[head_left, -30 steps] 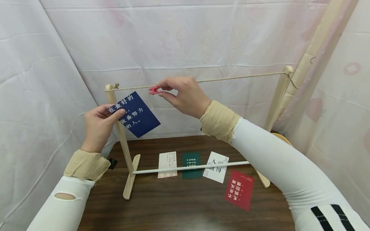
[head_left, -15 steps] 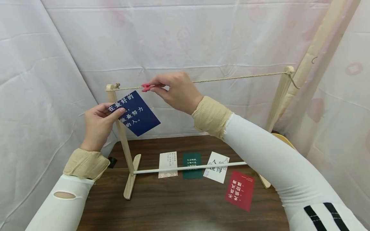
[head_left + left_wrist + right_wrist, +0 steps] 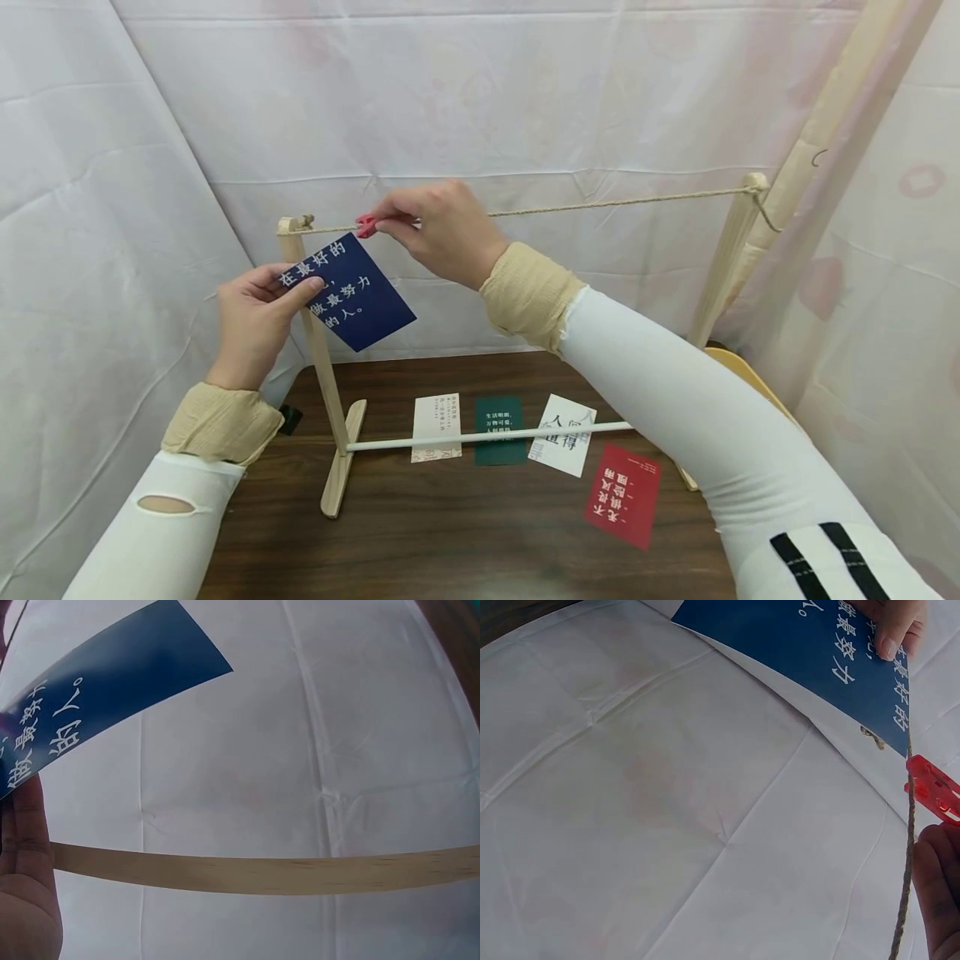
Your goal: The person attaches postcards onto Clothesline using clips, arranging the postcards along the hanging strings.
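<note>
My left hand (image 3: 257,321) pinches a dark blue card (image 3: 367,304) with white characters between thumb and fingers. The card tilts, its top corner close under the twine line (image 3: 615,202) near the left post (image 3: 321,367). Between thumb and fingers, my right hand (image 3: 442,233) holds a red clothespin (image 3: 365,225) right at that corner. In the right wrist view the clothespin (image 3: 932,786) overlaps the twine (image 3: 904,900), just beside the card's tip (image 3: 900,727). The left wrist view shows the card's lower part (image 3: 150,660) in front of the white cloth.
On the brown table (image 3: 450,542) lie a cream card (image 3: 437,417), a green card (image 3: 498,450), a white card (image 3: 562,454) and a red card (image 3: 622,496). A white rod (image 3: 465,437) joins the stand's feet above them. White cloth (image 3: 525,100) hangs behind.
My right hand has moved left along the twine, bringing the red clothespin up to the blue card's top corner. My left hand and the card have stayed nearly still.
</note>
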`<move>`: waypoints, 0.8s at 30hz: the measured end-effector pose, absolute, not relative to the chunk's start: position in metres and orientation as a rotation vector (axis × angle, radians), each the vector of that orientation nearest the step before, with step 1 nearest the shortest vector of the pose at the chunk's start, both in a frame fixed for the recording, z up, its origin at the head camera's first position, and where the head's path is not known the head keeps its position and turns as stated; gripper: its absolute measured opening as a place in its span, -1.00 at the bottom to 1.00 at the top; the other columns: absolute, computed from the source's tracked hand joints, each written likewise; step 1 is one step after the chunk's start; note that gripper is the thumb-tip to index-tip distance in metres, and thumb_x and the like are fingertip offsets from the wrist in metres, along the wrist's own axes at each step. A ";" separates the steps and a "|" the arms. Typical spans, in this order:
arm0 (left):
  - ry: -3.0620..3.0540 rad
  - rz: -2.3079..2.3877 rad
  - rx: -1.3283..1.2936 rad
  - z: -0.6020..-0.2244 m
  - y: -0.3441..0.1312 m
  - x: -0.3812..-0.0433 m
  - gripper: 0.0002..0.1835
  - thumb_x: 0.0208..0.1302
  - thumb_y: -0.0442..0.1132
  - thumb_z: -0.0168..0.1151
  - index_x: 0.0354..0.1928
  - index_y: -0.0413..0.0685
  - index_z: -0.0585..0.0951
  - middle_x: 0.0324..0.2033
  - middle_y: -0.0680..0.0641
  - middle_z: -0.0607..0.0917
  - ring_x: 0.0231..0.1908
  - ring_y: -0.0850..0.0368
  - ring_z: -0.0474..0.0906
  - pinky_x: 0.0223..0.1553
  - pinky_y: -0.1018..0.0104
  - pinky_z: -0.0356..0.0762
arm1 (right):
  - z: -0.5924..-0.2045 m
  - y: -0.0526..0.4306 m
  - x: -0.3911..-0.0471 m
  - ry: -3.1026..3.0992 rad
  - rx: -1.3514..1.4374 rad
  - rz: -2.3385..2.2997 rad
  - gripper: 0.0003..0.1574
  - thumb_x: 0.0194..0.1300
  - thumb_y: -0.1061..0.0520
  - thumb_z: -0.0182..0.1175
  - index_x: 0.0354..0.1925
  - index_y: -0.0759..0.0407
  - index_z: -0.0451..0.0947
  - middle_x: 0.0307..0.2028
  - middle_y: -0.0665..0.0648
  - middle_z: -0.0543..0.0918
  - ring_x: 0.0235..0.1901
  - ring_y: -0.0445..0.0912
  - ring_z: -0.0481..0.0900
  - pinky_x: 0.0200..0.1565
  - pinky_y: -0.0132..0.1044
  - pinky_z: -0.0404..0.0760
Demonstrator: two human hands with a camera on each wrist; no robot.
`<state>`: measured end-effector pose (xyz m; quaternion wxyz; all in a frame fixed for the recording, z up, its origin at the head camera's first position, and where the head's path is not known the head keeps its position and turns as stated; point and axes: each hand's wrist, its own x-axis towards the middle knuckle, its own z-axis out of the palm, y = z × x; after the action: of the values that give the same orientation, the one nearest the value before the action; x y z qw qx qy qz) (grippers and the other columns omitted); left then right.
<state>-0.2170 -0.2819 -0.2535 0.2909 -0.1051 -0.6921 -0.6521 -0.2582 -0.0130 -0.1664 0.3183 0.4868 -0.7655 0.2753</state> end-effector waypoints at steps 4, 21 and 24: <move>-1.833 -1.746 -0.293 -0.252 -0.281 -0.216 -0.87 0.28 -0.48 0.53 -0.28 -0.10 0.82 -0.48 0.09 0.86 -0.48 0.36 0.74 -0.40 0.52 0.59 | -0.164 -0.017 -0.258 -2.026 1.297 0.732 -0.85 0.55 0.24 0.32 -0.08 0.23 0.83 -0.13 0.11 0.90 -0.22 -0.09 0.80 -0.10 -0.35 0.63; -1.816 -1.730 -0.322 -0.250 -0.281 -0.217 -0.88 0.26 -0.49 0.54 -0.27 -0.15 0.82 -0.47 0.08 0.86 -0.46 0.35 0.75 -0.38 0.54 0.61 | -0.156 -0.026 -0.260 -2.087 1.265 0.827 -0.85 0.56 0.23 0.32 -0.09 0.27 0.81 -0.09 0.15 0.90 -0.12 -0.08 0.85 0.03 -0.39 0.71; -1.821 -1.718 -0.323 -0.248 -0.280 -0.218 -0.89 0.25 -0.47 0.56 -0.26 -0.15 0.82 -0.47 0.08 0.86 -0.47 0.36 0.75 -0.39 0.54 0.60 | -0.155 -0.027 -0.260 -2.104 1.259 0.851 -0.85 0.56 0.24 0.32 -0.09 0.26 0.82 -0.10 0.13 0.90 -0.13 -0.10 0.84 -0.02 -0.41 0.68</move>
<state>-0.2175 -0.2804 -0.2484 0.3036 -0.1218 -0.6874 -0.6485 -0.2603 -0.0275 -0.1550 0.2695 0.4672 -0.7807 0.3155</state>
